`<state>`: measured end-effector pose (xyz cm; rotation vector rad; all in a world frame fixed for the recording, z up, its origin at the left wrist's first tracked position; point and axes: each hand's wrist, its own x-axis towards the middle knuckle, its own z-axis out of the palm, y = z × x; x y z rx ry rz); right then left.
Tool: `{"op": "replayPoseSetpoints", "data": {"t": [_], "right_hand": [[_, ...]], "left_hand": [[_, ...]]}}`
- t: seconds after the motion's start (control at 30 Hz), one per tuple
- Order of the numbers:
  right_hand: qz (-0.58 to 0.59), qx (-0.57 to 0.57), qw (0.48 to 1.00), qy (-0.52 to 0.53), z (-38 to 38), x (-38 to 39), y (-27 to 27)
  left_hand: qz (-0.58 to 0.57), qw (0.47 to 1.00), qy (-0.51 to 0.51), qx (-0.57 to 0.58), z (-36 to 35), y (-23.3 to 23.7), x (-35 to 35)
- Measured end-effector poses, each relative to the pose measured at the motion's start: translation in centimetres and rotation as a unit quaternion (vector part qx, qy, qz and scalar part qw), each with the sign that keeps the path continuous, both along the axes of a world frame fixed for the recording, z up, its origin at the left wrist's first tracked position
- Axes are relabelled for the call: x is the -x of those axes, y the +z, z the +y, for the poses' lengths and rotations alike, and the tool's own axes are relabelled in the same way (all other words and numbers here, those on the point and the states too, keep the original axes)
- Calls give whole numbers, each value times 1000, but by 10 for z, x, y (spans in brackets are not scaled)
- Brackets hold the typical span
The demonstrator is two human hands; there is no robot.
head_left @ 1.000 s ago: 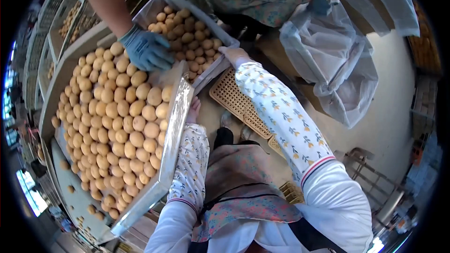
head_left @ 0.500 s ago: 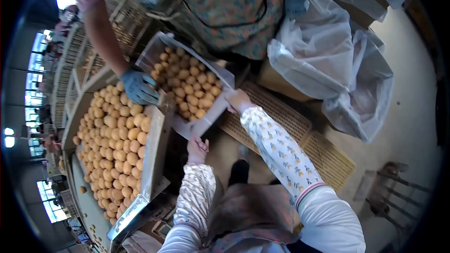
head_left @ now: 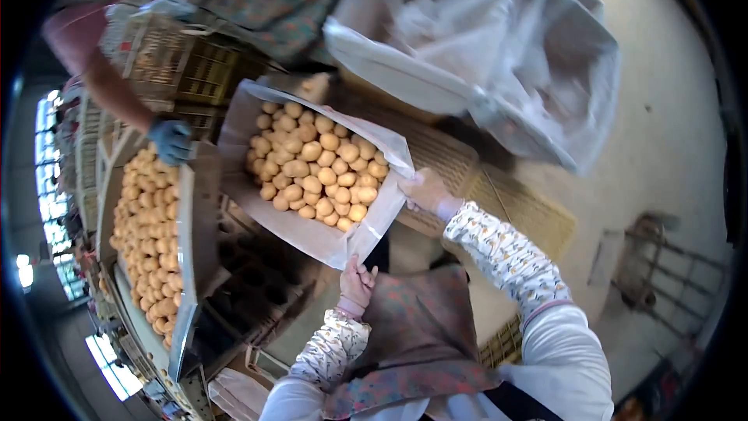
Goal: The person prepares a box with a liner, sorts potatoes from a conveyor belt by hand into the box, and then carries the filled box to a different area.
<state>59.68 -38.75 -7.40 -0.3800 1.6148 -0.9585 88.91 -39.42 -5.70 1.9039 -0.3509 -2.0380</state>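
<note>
A box (head_left: pixel 300 243) lined with whitish plastic sits before me, well filled with round tan potato-like produce (head_left: pixel 319 160). My left hand (head_left: pixel 357 284) is closed on its near corner, fingers curled at the plastic. At the right corner, my right hand (head_left: pixel 425 191) grips the lined rim. The box is tilted across the view, and its outer walls are mostly covered by the liner. Both my forearms wear patterned sleeve covers.
On the left, a sorting chute (head_left: pixel 185 265) holds a heap of the same produce. A co-worker's gloved hand (head_left: pixel 170 140) rests at its top edge. More plastic-lined boxes (head_left: pixel 467 70) stand at upper right, beside slatted crates (head_left: pixel 530 214). A metal rack (head_left: pixel 654 273) lies farther right.
The lined box has come away from the chute and nearer to me, with both my hands on it. The co-worker's gloved hand is now off the box side, and my view has turned.
</note>
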Motion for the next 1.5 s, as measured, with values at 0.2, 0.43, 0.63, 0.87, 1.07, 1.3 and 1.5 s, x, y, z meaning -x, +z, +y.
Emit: {"op": "replayPoseSetpoints", "data": {"t": [0.2,0.43,0.63,0.87,1.07,1.3,1.5], "right_hand": [[32,-144,989,6,182,28,15],[18,-260,958,-118,369,58,22],[92,-276,928,-232,432,80,1],[528,-262,766,-257,406,6,14],[577,-25,813,-74,251,-33,16],[638,-95,764,6,261,-73,-43],[602,-267,747,-92,307,-109,8]], "left_hand": [[8,970,-185,-161,161,2,8],[52,878,-247,-407,302,28,68],[299,754,-583,-51,306,40,85],[-196,387,-602,671,50,42,117],[-177,575,-578,552,19,-20,113],[-84,643,-573,501,2,-23,106],[-90,640,-566,512,4,-23,110]]}}
